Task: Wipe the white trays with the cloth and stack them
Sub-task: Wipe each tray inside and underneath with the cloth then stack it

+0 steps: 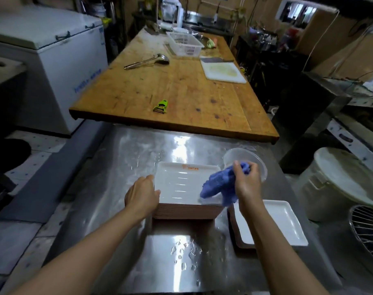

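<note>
On the wet steel counter, water drops lie nearest to the person. A little farther, at the right, one white tray lies on a low brown pile, just beside the tall stack of trays. The left hand rests on the left edge of the top tray of this stack, its fingers close together and the thumb on the rim. The right hand pinches the blue cloth, fingers curled around its upper end, and the cloth hangs down to the right near corner of the top tray. Behind this hand stands a clear plastic bowl. Farther away, the wooden table carries a green peeler, a ladle, a white cutting board and a white basket.
</note>
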Available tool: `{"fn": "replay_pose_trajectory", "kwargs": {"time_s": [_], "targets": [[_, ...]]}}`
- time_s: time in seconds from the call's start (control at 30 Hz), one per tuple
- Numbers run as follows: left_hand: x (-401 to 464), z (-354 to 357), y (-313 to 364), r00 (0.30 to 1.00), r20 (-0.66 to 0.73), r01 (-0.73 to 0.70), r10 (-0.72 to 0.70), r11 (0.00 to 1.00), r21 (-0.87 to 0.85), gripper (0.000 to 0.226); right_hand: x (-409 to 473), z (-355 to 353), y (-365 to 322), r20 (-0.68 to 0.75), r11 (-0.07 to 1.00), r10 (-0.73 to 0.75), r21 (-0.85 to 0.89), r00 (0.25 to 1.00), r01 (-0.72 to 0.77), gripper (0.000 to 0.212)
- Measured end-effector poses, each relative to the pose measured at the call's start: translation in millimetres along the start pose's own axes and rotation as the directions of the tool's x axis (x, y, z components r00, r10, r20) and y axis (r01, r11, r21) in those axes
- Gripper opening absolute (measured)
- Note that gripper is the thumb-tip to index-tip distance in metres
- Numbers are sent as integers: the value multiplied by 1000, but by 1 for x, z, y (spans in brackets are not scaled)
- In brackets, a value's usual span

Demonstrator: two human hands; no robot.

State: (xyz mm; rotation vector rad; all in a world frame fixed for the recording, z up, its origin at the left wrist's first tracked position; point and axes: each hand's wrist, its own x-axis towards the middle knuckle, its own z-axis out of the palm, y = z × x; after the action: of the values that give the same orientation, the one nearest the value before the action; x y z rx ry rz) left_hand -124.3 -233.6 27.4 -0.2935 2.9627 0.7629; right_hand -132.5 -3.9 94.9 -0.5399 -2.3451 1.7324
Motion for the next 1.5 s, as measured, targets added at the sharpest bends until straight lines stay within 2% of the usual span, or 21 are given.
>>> {"fn": "replay_pose_trajectory", "kwargs": {"time_s": [0.07,0.17,0.3,0.4,0.5,0.57,0.67,0.8,0.9,1.1,1.17,1.3,1.4,1.5], "targets": [[1,4,-1,1000,1,-11,11,1000,-24,34,-3,9,12,101,987,-67,-138,993,80,16],[2,8,-3,1000,-7,-22,21,998,-65,37,-8,21,34,207,852,-181,-454,961,259,15],[3,8,-6,999,6,-35,35,994,-106,43,-20,39,54,332,755,-181,-556,926,348,23],[7,7,-3,998,43,-50,54,994,-100,42,-20,46,63,332,682,-133,-653,934,329,29],[9,5,-3,997,43,-59,64,993,-101,38,-8,54,64,273,764,-108,-593,956,255,21],[9,5,-5,996,37,-73,77,991,-112,34,6,62,60,292,766,-92,-590,952,255,24],[9,5,-5,995,37,-82,87,989,-119,27,23,72,55,248,693,-76,-683,966,230,44],[8,6,-5,996,39,-77,82,991,-110,18,27,82,57,235,659,-169,-695,957,287,48],[8,8,-6,997,36,-57,61,992,-111,22,20,94,59,348,642,-243,-642,905,419,50],[8,8,-4,998,62,-10,15,996,-85,44,1,131,44,619,671,-321,-386,717,634,36],[8,8,-4,997,76,10,-3,996,-91,46,-2,139,40,664,683,-309,-343,681,644,40],[7,8,-6,997,83,16,-4,990,-139,53,4,137,37,695,689,-283,-332,661,644,40],[5,4,-10,993,120,55,-24,963,-263,51,3,127,30,758,679,-272,-285,592,677,30],[5,2,-12,988,154,77,-22,927,-366,53,-9,113,25,779,674,-267,-270,568,687,34]]}}
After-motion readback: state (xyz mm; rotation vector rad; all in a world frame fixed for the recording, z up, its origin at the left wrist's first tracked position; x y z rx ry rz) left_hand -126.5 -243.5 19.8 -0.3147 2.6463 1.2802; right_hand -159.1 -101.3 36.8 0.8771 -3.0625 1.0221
